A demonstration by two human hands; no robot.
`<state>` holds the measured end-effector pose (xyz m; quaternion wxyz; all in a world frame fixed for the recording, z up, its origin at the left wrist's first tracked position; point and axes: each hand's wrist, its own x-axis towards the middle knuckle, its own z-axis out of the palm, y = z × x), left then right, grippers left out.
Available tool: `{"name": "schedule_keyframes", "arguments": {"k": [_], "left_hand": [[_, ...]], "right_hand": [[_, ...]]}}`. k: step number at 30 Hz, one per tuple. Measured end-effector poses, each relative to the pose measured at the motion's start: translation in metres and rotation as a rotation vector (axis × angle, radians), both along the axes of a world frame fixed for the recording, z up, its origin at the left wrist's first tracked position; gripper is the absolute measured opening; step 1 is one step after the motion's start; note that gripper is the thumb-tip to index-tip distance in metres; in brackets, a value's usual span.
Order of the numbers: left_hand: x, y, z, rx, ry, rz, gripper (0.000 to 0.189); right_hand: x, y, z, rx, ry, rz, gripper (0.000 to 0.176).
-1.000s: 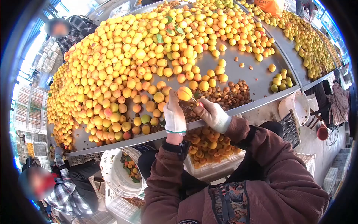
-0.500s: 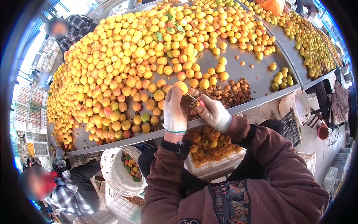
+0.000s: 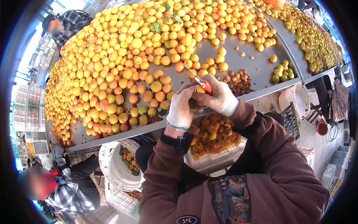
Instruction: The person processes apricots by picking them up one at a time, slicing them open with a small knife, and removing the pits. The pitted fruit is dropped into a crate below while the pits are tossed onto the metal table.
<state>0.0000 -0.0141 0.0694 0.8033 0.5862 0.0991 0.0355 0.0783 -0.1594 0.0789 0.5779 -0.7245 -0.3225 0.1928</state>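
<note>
White gloves with stained fingers cover both hands, which meet over the front edge of a metal table [image 3: 149,130] heaped with yellow-orange fruit [image 3: 123,48]. In my right hand [image 3: 220,96] is a small knife [image 3: 207,86] with a red handle, its thin blade pointing up and left over the fruit. My left hand [image 3: 182,106] is closed against the right fingers; a bit of orange fruit shows between the hands, mostly hidden. Brown pits [image 3: 238,81] lie in a pile just beyond my right hand. Below the hands, a white crate [image 3: 220,158] holds opened orange fruit [image 3: 214,136].
A white bucket [image 3: 112,164] with fruit and leaves stands below the table edge on the left. One person [image 3: 71,183] sits at the lower left, another [image 3: 72,26] at the upper left. Green fruit [image 3: 282,72] lies at the right; another bucket [image 3: 294,100] stands beyond the edge.
The yellow fruit at my left fingertips is no longer seen there. The knife has swung upward, its blade now clear of the hands, and both hands have come closer together.
</note>
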Motion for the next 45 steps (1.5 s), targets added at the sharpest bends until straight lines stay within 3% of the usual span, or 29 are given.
{"name": "schedule_keyframes", "arguments": {"k": [3, 5, 7, 9, 11, 12, 15, 17, 19, 24, 27, 30, 37, 40, 42, 43, 45], "left_hand": [[0.000, -0.001, 0.008, 0.075, -0.016, -0.018, 0.030], [-0.001, -0.002, 0.023, -0.285, 0.217, -0.001, 0.034], [-0.001, -0.002, 0.013, -0.323, 0.174, 0.004, 0.037], [0.002, -0.003, 0.010, -0.360, 0.125, 0.005, 0.040], [0.002, -0.002, 0.011, -0.379, 0.072, 0.085, 0.046], [0.002, 0.001, 0.010, -0.398, 0.075, 0.058, 0.045], [0.007, -0.001, 0.008, -0.393, -0.059, 0.187, 0.045], [0.007, 0.009, 0.005, -0.411, -0.078, 0.174, 0.045], [0.008, 0.013, 0.002, -0.407, -0.036, 0.253, 0.045], [0.007, 0.006, 0.001, -0.331, -0.055, 0.172, 0.043], [0.007, -0.002, 0.004, -0.257, -0.022, 0.125, 0.041], [0.007, 0.003, -0.001, 0.006, -0.010, 0.080, 0.037], [0.005, 0.003, 0.011, 0.152, 0.022, 0.062, 0.032], [0.004, 0.002, 0.015, 0.218, -0.050, 0.060, 0.034], [0.004, 0.004, 0.009, 0.205, -0.070, 0.045, 0.037], [0.005, 0.004, 0.008, 0.206, -0.069, 0.044, 0.037], [0.007, 0.004, 0.005, 0.187, -0.085, 0.035, 0.037]], "right_hand": [[-0.002, 0.001, -0.006, 0.091, 0.161, -0.080, 0.032], [-0.001, 0.005, -0.019, 0.204, 0.218, -0.138, 0.026], [0.003, 0.007, -0.015, 0.364, 0.748, -0.274, 0.025], [0.006, 0.005, -0.010, 0.368, 0.774, -0.339, 0.024], [0.015, -0.008, -0.014, 0.467, 0.951, -0.063, 0.025], [0.012, -0.003, -0.008, 0.474, 0.941, -0.201, 0.025], [0.013, -0.015, 0.006, 0.383, 0.850, -0.016, 0.027], [0.008, -0.013, 0.009, 0.329, 0.737, -0.093, 0.030], [0.011, -0.021, 0.007, 0.014, 0.321, 0.253, 0.032], [0.013, -0.010, 0.001, 0.114, 0.321, -0.031, 0.025], [0.013, -0.004, 0.001, 0.187, 0.312, -0.025, 0.028], [0.013, -0.001, -0.003, 0.136, 0.352, -0.037, 0.028], [0.008, 0.000, 0.012, 0.033, 0.419, -0.095, 0.026], [0.006, 0.001, 0.006, 0.210, 0.452, -0.075, 0.026], [0.006, 0.001, 0.008, 0.151, 0.736, -0.137, 0.028], [0.006, 0.000, 0.007, 0.152, 0.737, -0.137, 0.028], [0.008, -0.003, 0.000, 0.245, 1.026, -0.086, 0.029]]}}
